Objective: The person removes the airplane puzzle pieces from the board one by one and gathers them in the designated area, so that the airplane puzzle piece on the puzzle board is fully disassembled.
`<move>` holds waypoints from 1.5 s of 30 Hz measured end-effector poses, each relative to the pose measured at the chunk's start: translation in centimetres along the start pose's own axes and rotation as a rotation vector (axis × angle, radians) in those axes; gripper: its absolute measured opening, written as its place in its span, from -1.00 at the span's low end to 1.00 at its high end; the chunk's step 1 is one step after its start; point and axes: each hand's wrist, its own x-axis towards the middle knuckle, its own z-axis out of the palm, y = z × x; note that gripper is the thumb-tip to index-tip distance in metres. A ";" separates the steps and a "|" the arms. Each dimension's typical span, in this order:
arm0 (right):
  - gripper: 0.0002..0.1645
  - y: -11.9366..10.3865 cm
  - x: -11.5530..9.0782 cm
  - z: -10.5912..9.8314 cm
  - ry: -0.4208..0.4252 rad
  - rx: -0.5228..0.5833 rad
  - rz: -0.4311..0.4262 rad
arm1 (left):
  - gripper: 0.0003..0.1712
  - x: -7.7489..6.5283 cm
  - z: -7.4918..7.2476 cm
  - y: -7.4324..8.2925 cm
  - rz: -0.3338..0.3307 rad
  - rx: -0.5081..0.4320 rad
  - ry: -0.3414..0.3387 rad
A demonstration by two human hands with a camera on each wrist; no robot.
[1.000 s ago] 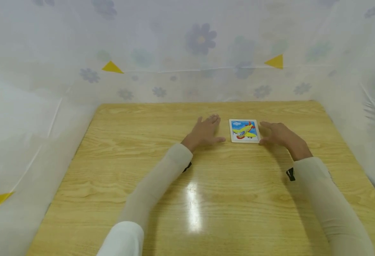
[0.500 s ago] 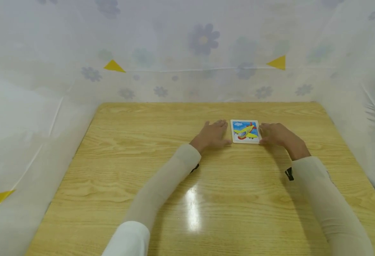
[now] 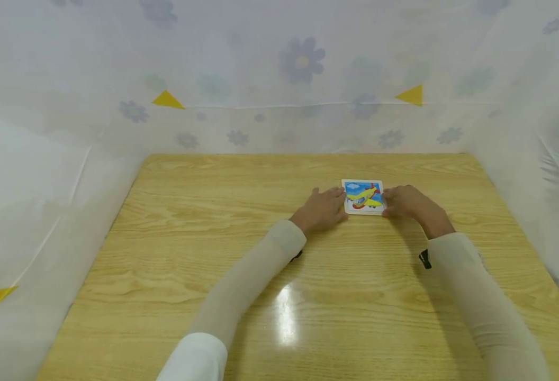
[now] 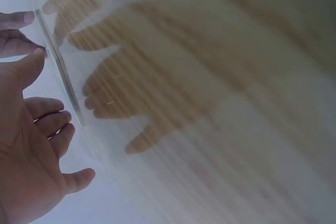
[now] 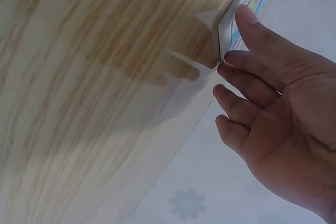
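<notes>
A square picture board (image 3: 363,198) with a white border and a yellow airplane on blue lies flat near the far side of the wooden table. At its left edge is my left hand (image 3: 324,209), fingertips touching the border and thumb by the near corner. In the left wrist view this hand's fingers (image 4: 52,124) are relaxed and spread beside the board's thin edge (image 4: 60,69). My right hand (image 3: 410,203) meets the opposite edge with fingertips and thumb. The right wrist view shows that thumb (image 5: 254,27) by the border, the other fingers loosely bent around the corner.
The table (image 3: 203,254) has a glossy wood-grain top with a bright light reflection (image 3: 286,315). White flowered sheeting (image 3: 260,63) rises behind it and at both sides. Yellow triangles (image 3: 168,99) mark the sheeting.
My left hand has moved right and slightly nearer, from a gap beside the board to its left edge. The right hand has closed a small gap to the right edge.
</notes>
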 end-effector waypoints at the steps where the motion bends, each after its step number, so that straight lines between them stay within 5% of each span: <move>1: -0.24 0.0 0.0 0.0 0.000 -0.004 0.002 | -0.24 0.0 0.0 0.1 0.004 0.002 0.002; 18: -0.25 -0.5 0.2 -0.1 -0.009 -0.131 -0.007 | -0.48 1.3 -0.6 1.6 -0.024 0.139 -0.038; 29: -0.28 -0.8 0.1 0.1 0.005 -0.127 -0.042 | -0.66 2.3 -0.3 1.7 -0.098 0.100 0.006; 45: -0.29 -2.1 0.2 0.7 0.048 -0.130 -0.077 | -0.68 0.5 -0.9 0.9 -0.103 0.089 -0.018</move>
